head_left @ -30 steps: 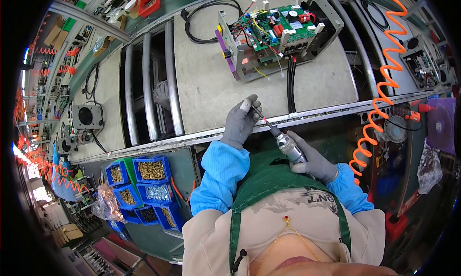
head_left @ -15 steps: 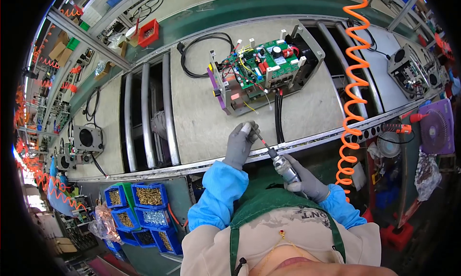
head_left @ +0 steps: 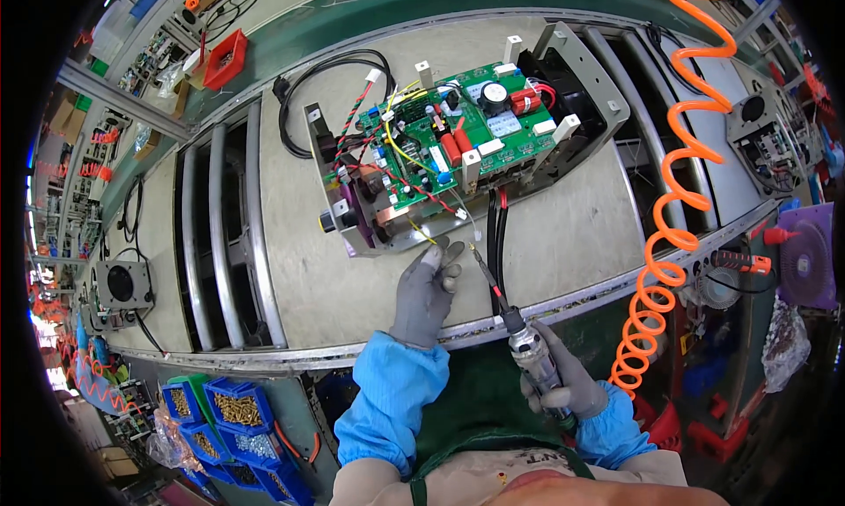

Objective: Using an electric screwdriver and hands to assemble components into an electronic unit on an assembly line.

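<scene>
Conveyor rollers (head_left: 217,233) run at left, blue parts bins (head_left: 238,387) beside and below. Left hand (head_left: 422,299) half-curls at the end of a yellow wire (head_left: 422,231), pinch unclear; green-board chassis (head_left: 482,128) sits just beyond on grey plate (head_left: 568,238); right hand (head_left: 576,378) grips a screwdriver (head_left: 533,356), tip near the chassis.

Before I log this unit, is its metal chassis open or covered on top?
Open: from above, the metal chassis leaves the green circuit board in plain view.

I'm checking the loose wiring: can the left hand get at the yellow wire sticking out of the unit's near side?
Probably yes: the left hand's fingers are right by the end of the yellow wire, with nothing visible in between. Whether they already touch, I can't tell.
</scene>
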`<action>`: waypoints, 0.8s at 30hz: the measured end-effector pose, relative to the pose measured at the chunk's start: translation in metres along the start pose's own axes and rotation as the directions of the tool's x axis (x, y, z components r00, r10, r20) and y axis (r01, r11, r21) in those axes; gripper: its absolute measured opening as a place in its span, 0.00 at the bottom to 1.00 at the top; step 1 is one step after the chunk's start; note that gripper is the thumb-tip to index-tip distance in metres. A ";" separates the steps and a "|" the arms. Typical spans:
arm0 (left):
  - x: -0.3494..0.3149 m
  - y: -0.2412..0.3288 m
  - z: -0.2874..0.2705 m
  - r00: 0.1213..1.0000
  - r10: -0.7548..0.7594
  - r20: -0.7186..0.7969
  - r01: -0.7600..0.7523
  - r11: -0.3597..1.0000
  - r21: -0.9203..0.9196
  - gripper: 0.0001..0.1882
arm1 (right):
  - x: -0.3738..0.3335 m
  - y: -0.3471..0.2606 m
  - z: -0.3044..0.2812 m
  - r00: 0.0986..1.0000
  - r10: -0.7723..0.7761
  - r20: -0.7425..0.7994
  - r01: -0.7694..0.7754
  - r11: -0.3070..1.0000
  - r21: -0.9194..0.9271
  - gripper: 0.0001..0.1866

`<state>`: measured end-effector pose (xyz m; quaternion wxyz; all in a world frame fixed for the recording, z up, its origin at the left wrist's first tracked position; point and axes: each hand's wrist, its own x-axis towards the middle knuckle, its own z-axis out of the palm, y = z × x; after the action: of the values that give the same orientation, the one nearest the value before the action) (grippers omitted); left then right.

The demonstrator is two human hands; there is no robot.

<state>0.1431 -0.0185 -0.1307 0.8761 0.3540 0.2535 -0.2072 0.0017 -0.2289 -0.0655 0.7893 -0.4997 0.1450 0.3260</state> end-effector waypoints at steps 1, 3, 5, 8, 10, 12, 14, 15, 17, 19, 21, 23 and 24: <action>0.005 -0.002 0.003 1.000 -0.017 0.008 0.018 0.997 -0.070 0.14 | 0.001 0.002 -0.003 1.000 0.011 0.020 -0.012 0.999 0.035 0.63; 0.011 -0.003 0.002 1.000 -0.026 0.018 0.029 0.987 -0.155 0.14 | 0.005 0.004 -0.004 0.999 0.016 0.045 -0.019 0.997 0.072 0.66; 0.015 -0.003 0.003 0.995 -0.030 0.095 0.061 0.940 -0.336 0.13 | 0.006 0.003 -0.002 0.999 0.023 0.044 -0.028 0.993 0.116 0.74; 0.014 -0.002 0.000 0.982 -0.017 0.189 0.081 0.938 -0.336 0.14 | 0.004 0.002 0.000 1.000 0.024 0.017 -0.025 0.998 0.054 0.76; 0.009 0.001 0.002 0.988 0.012 0.156 0.029 0.966 -0.256 0.13 | 0.004 0.002 0.000 1.000 0.003 0.007 -0.004 0.999 0.055 0.76; 0.005 0.004 0.002 0.991 0.038 0.128 -0.015 0.985 -0.172 0.13 | 0.002 -0.001 0.000 1.000 0.006 -0.017 -0.006 0.999 0.040 0.76; 0.004 0.006 -0.001 0.989 0.094 0.115 -0.093 0.996 -0.012 0.12 | -0.002 0.005 -0.010 1.000 -0.008 0.025 0.007 0.997 0.073 0.65; 0.005 0.005 -0.004 0.989 0.094 0.114 -0.094 0.996 -0.011 0.12 | -0.003 0.007 -0.013 0.997 -0.022 0.068 0.015 0.994 0.106 0.58; 0.008 0.002 -0.011 0.963 0.236 0.128 -0.255 0.953 0.162 0.10 | -0.003 0.009 -0.011 0.998 -0.039 0.055 0.032 0.993 0.115 0.58; 0.009 0.004 -0.013 0.960 0.250 0.125 -0.274 0.933 0.236 0.10 | -0.003 0.010 -0.010 0.998 -0.054 0.040 0.049 0.991 0.124 0.58; 0.011 0.005 -0.016 0.956 0.265 0.123 -0.291 0.906 0.307 0.10 | -0.003 0.011 -0.011 0.998 -0.058 0.033 0.053 0.989 0.138 0.59; 0.012 0.007 -0.017 0.956 0.263 0.131 -0.294 0.858 0.422 0.09 | -0.003 0.015 -0.012 0.997 -0.064 0.036 0.058 0.987 0.153 0.59; 0.012 0.007 -0.015 0.956 0.263 0.129 -0.293 0.858 0.423 0.09 | -0.003 0.016 -0.012 0.997 -0.071 0.038 0.064 0.984 0.167 0.59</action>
<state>0.1517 -0.0049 -0.1438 0.8027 0.5673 0.1175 -0.1418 -0.0101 -0.2361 -0.0800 0.8416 -0.4298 0.1371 0.2971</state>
